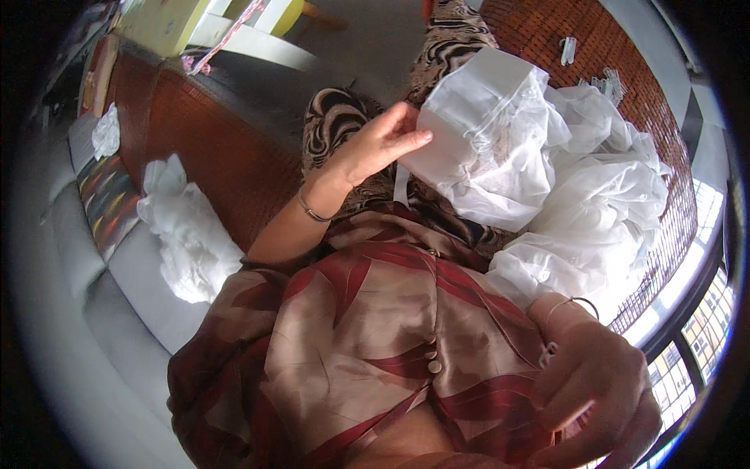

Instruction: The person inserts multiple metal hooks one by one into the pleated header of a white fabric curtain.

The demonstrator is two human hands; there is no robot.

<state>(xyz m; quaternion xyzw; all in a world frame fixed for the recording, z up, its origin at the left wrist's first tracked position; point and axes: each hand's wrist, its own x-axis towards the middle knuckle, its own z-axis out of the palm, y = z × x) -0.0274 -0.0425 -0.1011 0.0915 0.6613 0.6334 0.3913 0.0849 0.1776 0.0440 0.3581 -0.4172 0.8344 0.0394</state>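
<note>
My left hand [389,140] holds the smooth white heading band of a sheer white curtain [457,111], its thumb in front of the edge and the other fingers partly hidden. The gathered cloth spreads from the band across my lap and into a heap [609,193] on the right. My right hand [597,381] is raised close to the camera at the lower right, away from the cloth, with its fingers bent. A small pale item [548,354] shows at its fingers; whether it is worn or held is unclear. A narrow white strip [401,184] hangs below the band.
Small clear plastic pieces [568,51] lie on the brown woven surface [527,29], several more [612,87] beside the heap. To the left, a bundle of white cloth [190,234] rests on a grey sofa [137,264], near a patterned cushion [108,199]. White-framed furniture [252,44] stands beyond my knees.
</note>
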